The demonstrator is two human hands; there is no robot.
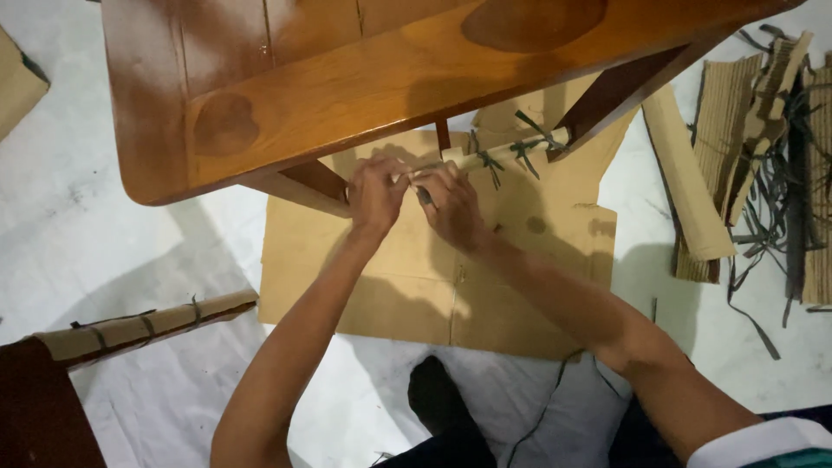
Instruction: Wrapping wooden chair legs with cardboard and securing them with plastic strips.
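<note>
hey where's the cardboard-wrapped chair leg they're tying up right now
In the head view it lies just above centre: the wrapped leg runs under the wooden chair seat, over the flat cardboard sheet, with the left hand and right hand at its near end.

Glossy varnished wood on the chair [347, 78] up at twelve o'clock, smooth and reddish-brown, catching the light along its edge. Below it, at centre, a flat sheet of cardboard [433, 286], matt tan with faint creases. The chair rail [511, 152] is wrapped in dull brown paper-like cardboard, bound with dark, flat plastic-looking strips [524, 147]. Over at three o'clock, corrugated cardboard scraps [737, 130], ribbed and rough, tangled with more dark strapping [776, 199]. At eight o'clock, another wrapped leg [147, 329], same matt cardboard. The floor [104, 225] looks pale, matt, slightly mottled.
</note>
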